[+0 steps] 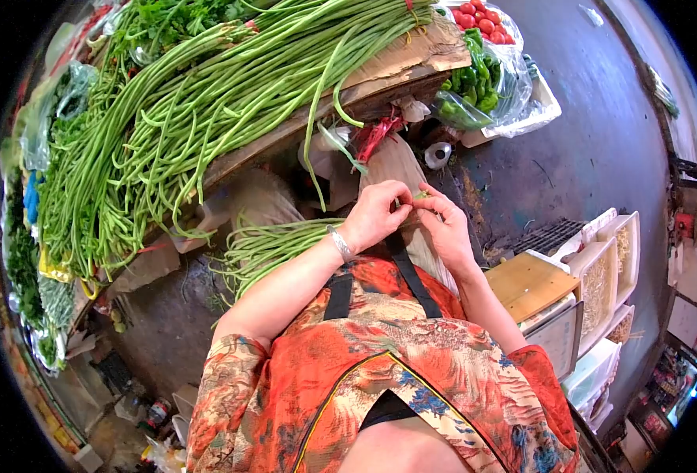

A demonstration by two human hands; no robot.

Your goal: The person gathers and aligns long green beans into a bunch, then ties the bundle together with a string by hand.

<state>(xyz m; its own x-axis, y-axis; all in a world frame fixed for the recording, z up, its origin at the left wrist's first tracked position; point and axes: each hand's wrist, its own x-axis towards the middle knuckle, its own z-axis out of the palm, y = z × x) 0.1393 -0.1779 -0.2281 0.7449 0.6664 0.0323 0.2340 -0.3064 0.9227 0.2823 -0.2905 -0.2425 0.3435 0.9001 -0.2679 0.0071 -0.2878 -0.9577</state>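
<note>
My left hand [378, 214], with a silver bracelet [339, 243] at the wrist, is closed with its fingertips pinched. My right hand [445, 223] meets it above my lap, thumb and fingers also pressed together. A small green piece [421, 195] shows at the right fingertips; it is too small to name. What the left fingers hold is hidden. Under my left forearm lies a bundle of long green beans [273, 246], partly covered by the arm. Ahead, a large heap of long beans [238, 102] covers the stall board, several ends hanging over its edge.
The stall's cardboard edge [411, 59] is close in front. Beyond it to the right are green peppers [475, 87] in plastic and tomatoes [482, 21]. At my right stand white bins [597, 284] and a wooden board [530, 285]. Red bags [378, 135] hang below the stall.
</note>
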